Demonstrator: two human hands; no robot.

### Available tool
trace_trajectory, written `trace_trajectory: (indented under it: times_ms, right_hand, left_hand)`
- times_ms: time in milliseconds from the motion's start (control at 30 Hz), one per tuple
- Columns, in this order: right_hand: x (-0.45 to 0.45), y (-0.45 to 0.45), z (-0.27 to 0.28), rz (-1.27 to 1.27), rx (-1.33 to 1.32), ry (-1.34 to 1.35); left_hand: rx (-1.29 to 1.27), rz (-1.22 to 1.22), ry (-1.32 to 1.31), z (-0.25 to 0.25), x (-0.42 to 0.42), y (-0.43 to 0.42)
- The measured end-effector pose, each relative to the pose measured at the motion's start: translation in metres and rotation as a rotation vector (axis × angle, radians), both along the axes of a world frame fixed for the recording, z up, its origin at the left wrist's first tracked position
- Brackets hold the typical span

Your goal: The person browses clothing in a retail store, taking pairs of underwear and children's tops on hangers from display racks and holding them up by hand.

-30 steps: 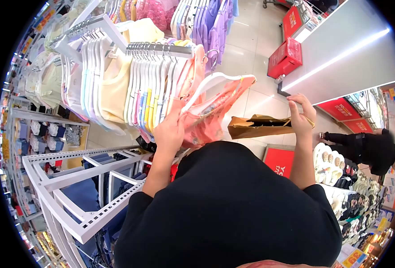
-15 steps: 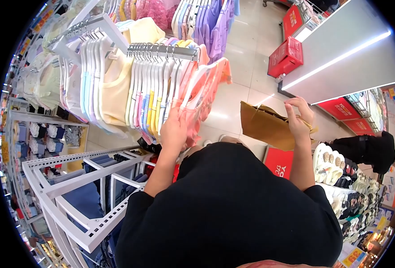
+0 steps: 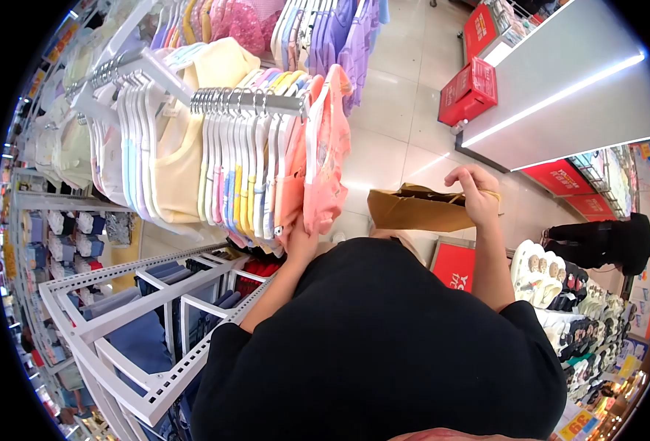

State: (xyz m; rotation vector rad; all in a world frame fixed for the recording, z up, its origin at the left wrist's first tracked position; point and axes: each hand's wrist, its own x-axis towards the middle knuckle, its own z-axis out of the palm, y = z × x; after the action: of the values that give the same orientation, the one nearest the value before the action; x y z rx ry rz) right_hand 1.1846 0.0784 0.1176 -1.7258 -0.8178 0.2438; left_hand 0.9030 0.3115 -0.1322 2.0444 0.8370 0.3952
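Note:
My left hand [image 3: 301, 244] is low at the hem of a coral children's garment [image 3: 330, 165] on a white hanger at the near end of the rail. Its fingers are hidden behind the cloth, so I cannot see whether they grip it. Another coral piece [image 3: 290, 184] hangs just beside it. My right hand [image 3: 478, 192] is closed around the handle of a brown paper bag [image 3: 420, 212], which hangs tilted with its mouth partly open.
A metal rail [image 3: 266, 103] carries several pastel tops on white hangers. Below left stands a white slotted rack [image 3: 148, 400] with blue clothing. On the right are a red box [image 3: 468, 92], shelves of shoes [image 3: 542, 275] and a person in black [image 3: 604, 246].
My left hand has slid down the coral garment to its hem, and the garment has swung more upright. My right hand and the paper bag have shifted left.

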Motion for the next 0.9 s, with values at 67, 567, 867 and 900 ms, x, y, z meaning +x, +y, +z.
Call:
trace_trajectory:
  times_ms: [67, 567, 867, 900]
  right_hand:
    - [0.013, -0.002, -0.007, 0.057, -0.008, 0.161]
    - [0.154, -0.032, -0.044, 0.001, -0.270, 0.358]
    - [0.263, -0.049, -0.040, 0.035, -0.509, 0.319]
    - [0.274, -0.054, -0.045, 0.032, -0.504, 0.327]
  left_hand:
    - [-0.207, -0.089, 0.137, -0.040, -0.016, 0.000]
    - [-0.536, -0.348, 0.988, -0.155, -0.005, 0.009]
    - [-0.639, -0.336, 0.782, -0.151, 0.166, 0.017]
    - [-0.594, -0.334, 0.727, -0.147, 0.189, 0.014]
